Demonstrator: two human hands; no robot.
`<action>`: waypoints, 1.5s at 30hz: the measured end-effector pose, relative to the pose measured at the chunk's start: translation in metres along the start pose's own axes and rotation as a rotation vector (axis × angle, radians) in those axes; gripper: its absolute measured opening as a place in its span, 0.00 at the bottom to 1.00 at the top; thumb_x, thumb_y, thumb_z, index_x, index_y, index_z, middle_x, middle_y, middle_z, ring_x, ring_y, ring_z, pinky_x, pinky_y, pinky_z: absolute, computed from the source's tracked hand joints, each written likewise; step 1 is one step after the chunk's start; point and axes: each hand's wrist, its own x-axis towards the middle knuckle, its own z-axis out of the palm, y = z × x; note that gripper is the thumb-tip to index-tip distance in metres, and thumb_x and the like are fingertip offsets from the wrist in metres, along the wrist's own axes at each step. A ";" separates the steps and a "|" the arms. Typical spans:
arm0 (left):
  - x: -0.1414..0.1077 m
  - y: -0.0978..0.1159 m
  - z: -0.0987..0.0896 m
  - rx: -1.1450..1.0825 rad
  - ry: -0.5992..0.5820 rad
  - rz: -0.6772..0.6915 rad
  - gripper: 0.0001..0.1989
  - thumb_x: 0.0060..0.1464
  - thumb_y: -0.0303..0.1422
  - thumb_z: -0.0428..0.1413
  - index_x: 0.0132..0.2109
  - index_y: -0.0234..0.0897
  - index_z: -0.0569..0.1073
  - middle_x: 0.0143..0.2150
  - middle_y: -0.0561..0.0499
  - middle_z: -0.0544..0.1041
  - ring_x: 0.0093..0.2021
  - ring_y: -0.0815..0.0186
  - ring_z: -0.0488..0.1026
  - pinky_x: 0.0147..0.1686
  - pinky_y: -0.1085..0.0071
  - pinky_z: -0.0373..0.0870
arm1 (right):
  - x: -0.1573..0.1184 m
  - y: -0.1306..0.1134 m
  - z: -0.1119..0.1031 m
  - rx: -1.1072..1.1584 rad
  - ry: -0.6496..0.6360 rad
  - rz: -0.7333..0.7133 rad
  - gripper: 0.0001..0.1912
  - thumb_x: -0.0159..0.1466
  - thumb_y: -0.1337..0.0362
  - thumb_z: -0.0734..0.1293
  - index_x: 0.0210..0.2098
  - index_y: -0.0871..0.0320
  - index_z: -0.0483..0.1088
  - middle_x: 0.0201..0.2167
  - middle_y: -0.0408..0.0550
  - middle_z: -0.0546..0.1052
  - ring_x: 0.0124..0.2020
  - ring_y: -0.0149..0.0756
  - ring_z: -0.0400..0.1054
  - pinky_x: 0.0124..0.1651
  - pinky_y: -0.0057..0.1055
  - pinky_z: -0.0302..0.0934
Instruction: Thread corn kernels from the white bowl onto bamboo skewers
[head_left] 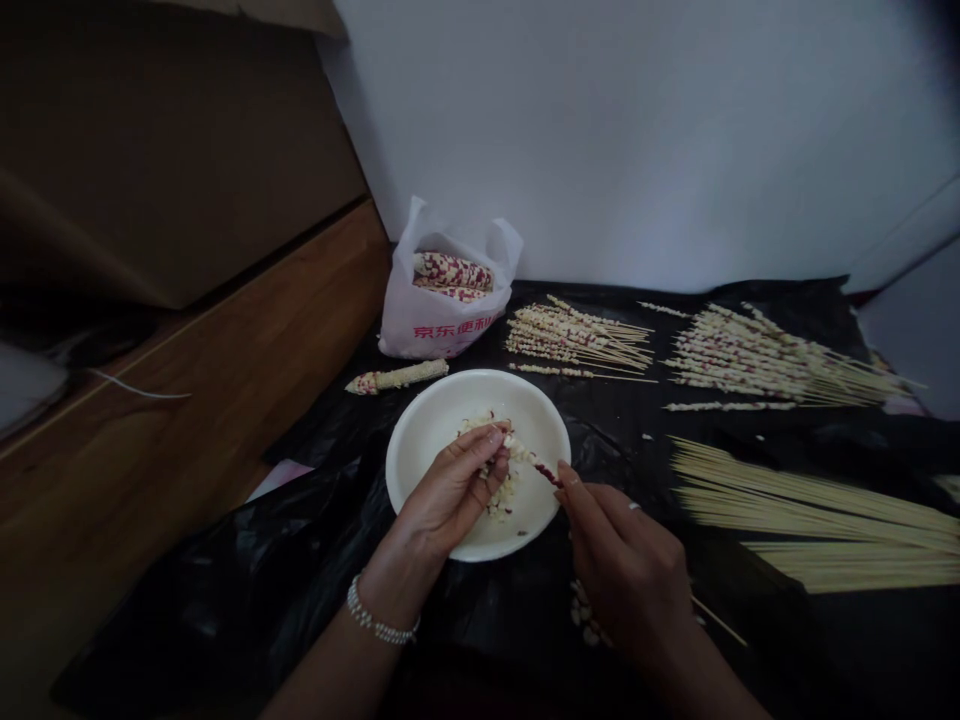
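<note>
The skewer (547,473) is up over the right half of the bowl (403,440), slanting from far left to near right, with pale and dark red kernels strung along its upper part. On my feed, the left hand (454,482) has thumb and fingertips closed round its far end; I can't tell whether a loose kernel is pinched there too. The right hand (628,540) grips it between thumb and forefinger, just below the dark kernels.

I'd judge the step in hand to be threading kernels. The next move, to my eye, calls for a firm right pinch while the left fingers press gently, keeping clear of the point.

Loose kernels (501,498) lie in the bowl. Just beyond its left side I see a mostly stripped cob (401,377), and behind that a bag (439,325) of corn (454,270). Far right are two strung bundles, the middle one (574,335) and the right one (750,350); nearer on the right, bare sticks (817,515) lie on black plastic (225,570).
</note>
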 end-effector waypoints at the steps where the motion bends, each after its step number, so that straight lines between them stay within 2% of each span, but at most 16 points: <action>1: 0.000 0.001 0.001 -0.031 0.007 -0.012 0.07 0.49 0.25 0.61 0.38 0.29 0.77 0.33 0.49 0.76 0.31 0.73 0.74 0.35 0.79 0.74 | 0.001 0.000 0.000 -0.003 0.008 0.003 0.21 0.61 0.72 0.64 0.55 0.63 0.66 0.34 0.47 0.77 0.30 0.26 0.67 0.34 0.25 0.57; 3: 0.001 0.003 0.002 -0.095 0.045 -0.027 0.06 0.51 0.27 0.59 0.38 0.29 0.76 0.34 0.48 0.77 0.33 0.72 0.74 0.38 0.76 0.75 | 0.002 0.000 -0.001 -0.011 0.025 0.009 0.21 0.61 0.72 0.65 0.54 0.63 0.66 0.34 0.47 0.77 0.29 0.25 0.66 0.34 0.25 0.57; 5: 0.002 0.005 0.002 -0.127 0.074 -0.032 0.07 0.52 0.25 0.57 0.40 0.29 0.76 0.37 0.46 0.78 0.37 0.69 0.75 0.42 0.73 0.75 | 0.003 0.000 -0.002 -0.024 0.033 0.012 0.21 0.61 0.72 0.65 0.54 0.63 0.67 0.34 0.46 0.77 0.28 0.25 0.66 0.33 0.25 0.57; 9: 0.002 0.006 0.000 -0.088 0.014 -0.005 0.19 0.47 0.11 0.49 0.44 0.28 0.75 0.45 0.42 0.77 0.49 0.64 0.73 0.49 0.72 0.71 | 0.004 0.001 -0.002 -0.038 0.025 0.022 0.20 0.61 0.71 0.64 0.53 0.62 0.67 0.33 0.46 0.77 0.27 0.25 0.66 0.32 0.24 0.57; 13: 0.001 0.004 -0.001 -0.057 -0.011 0.008 0.22 0.45 0.10 0.49 0.46 0.28 0.74 0.47 0.41 0.76 0.52 0.62 0.72 0.51 0.73 0.70 | 0.003 0.001 0.000 -0.032 0.024 0.026 0.20 0.61 0.71 0.65 0.53 0.61 0.67 0.34 0.46 0.78 0.27 0.25 0.67 0.33 0.24 0.57; 20: 0.000 0.006 0.002 -0.004 0.010 0.020 0.14 0.53 0.18 0.53 0.46 0.29 0.74 0.48 0.40 0.77 0.51 0.63 0.73 0.48 0.74 0.71 | 0.003 0.001 0.000 -0.024 0.028 0.030 0.20 0.61 0.71 0.65 0.53 0.61 0.67 0.34 0.47 0.78 0.28 0.26 0.68 0.33 0.24 0.58; 26: 0.001 0.004 -0.001 -0.047 0.049 0.057 0.10 0.53 0.20 0.55 0.43 0.30 0.74 0.48 0.41 0.77 0.47 0.64 0.75 0.46 0.72 0.73 | 0.003 0.001 -0.001 -0.012 0.024 0.028 0.19 0.61 0.71 0.65 0.53 0.61 0.68 0.33 0.46 0.78 0.28 0.25 0.68 0.33 0.24 0.57; 30: 0.002 0.004 -0.004 -0.055 0.055 0.055 0.06 0.53 0.22 0.57 0.39 0.32 0.75 0.40 0.46 0.79 0.37 0.70 0.77 0.38 0.77 0.76 | 0.003 0.000 -0.002 0.009 0.036 0.033 0.21 0.61 0.72 0.65 0.54 0.60 0.67 0.34 0.46 0.78 0.28 0.26 0.68 0.34 0.24 0.59; 34: 0.003 0.005 -0.004 -0.057 0.056 0.053 0.07 0.53 0.23 0.57 0.41 0.31 0.76 0.32 0.50 0.78 0.29 0.75 0.75 0.31 0.82 0.74 | 0.003 0.000 -0.002 0.022 0.037 0.031 0.20 0.60 0.72 0.65 0.53 0.61 0.68 0.34 0.46 0.78 0.29 0.26 0.68 0.35 0.24 0.59; 40: 0.001 0.006 0.001 -0.033 0.080 0.066 0.11 0.52 0.19 0.56 0.43 0.31 0.76 0.44 0.46 0.78 0.37 0.73 0.76 0.40 0.80 0.74 | 0.002 0.000 -0.002 0.027 -0.007 0.020 0.20 0.61 0.72 0.64 0.53 0.61 0.67 0.34 0.47 0.77 0.30 0.27 0.67 0.34 0.25 0.58; 45: 0.001 0.005 0.001 -0.020 0.070 0.070 0.10 0.51 0.20 0.57 0.42 0.33 0.77 0.43 0.45 0.79 0.38 0.71 0.77 0.40 0.78 0.75 | 0.000 0.000 -0.001 0.010 -0.026 0.022 0.20 0.61 0.73 0.64 0.53 0.61 0.67 0.34 0.46 0.77 0.29 0.26 0.67 0.33 0.25 0.57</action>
